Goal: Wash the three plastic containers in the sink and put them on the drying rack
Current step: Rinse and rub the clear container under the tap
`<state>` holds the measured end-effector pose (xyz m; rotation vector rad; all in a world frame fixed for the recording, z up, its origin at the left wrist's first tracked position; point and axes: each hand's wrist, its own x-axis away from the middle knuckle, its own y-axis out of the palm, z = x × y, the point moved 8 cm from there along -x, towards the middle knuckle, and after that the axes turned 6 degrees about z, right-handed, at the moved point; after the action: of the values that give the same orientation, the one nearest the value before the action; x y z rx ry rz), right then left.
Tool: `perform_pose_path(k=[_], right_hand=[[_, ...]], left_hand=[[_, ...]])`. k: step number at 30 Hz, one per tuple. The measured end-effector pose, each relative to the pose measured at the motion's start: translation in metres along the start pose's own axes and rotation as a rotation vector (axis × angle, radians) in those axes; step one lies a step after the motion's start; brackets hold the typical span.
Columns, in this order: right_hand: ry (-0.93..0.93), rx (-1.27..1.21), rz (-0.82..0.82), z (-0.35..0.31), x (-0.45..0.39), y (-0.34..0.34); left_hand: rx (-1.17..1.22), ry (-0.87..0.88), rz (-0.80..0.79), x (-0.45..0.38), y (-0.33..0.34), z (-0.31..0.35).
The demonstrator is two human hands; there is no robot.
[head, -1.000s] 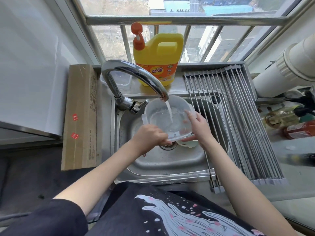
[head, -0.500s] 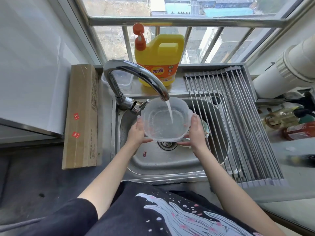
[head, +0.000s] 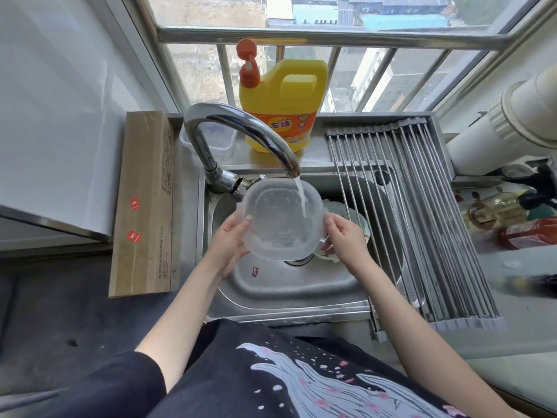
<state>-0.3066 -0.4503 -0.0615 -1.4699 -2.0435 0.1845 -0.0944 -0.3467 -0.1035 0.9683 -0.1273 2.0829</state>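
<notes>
A clear plastic container is tilted toward me under the running faucet, with water pouring into it above the steel sink. My left hand grips its left rim and my right hand grips its right rim. Another pale container lies in the sink behind my right hand, mostly hidden. A third clear container sits on the ledge behind the faucet. The roll-up drying rack covers the sink's right side and holds nothing.
A yellow detergent jug stands on the window ledge. A long cardboard box lies left of the sink. Bottles lie on the counter to the right, below a white pipe.
My left hand came off the container's underside to its left rim. The container has been lifted and tipped more toward me under the stream.
</notes>
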Motion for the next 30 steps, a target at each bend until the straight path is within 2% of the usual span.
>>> perform_pose_path(k=[3, 6, 10, 13, 15, 17, 19, 22, 25, 28, 30], right_hand=[[0.022, -0.178, -0.09, -0.005, 0.004, 0.003], [-0.019, -0.242, -0.077, -0.015, 0.011, -0.003], [-0.157, -0.082, -0.07, -0.039, 0.022, -0.005], [-0.183, 0.06, -0.058, -0.052, 0.02, -0.004], [-0.083, -0.025, -0.062, -0.049, 0.013, -0.008], [0.1, -0.195, -0.076, -0.032, 0.006, -0.013], [0.275, -0.265, -0.116, -0.006, 0.006, -0.014], [0.431, -0.197, -0.226, 0.03, 0.018, -0.005], [0.494, -0.179, -0.288, 0.053, 0.033, 0.012], [0.503, -0.291, -0.244, 0.065, 0.04, 0.026], [0.476, -0.385, -0.159, 0.067, 0.039, 0.028]], left_hand=[[-0.111, -0.01, 0.081, -0.003, -0.003, -0.008], [-0.512, 0.031, 0.173, -0.011, -0.001, -0.017], [-0.88, 0.024, 0.113, -0.015, 0.016, -0.024], [-0.936, -0.018, 0.041, -0.017, 0.029, -0.024], [-0.978, -0.032, 0.006, -0.02, 0.034, -0.017], [-1.05, -0.019, 0.003, -0.023, 0.037, -0.004], [-1.103, 0.005, 0.04, -0.028, 0.04, 0.014], [-1.208, 0.15, 0.071, -0.031, 0.053, 0.046], [-1.285, 0.338, 0.04, -0.024, 0.077, 0.068], [-1.411, 0.558, -0.002, -0.012, 0.102, 0.08], [-1.448, 0.68, 0.01, -0.005, 0.11, 0.084]])
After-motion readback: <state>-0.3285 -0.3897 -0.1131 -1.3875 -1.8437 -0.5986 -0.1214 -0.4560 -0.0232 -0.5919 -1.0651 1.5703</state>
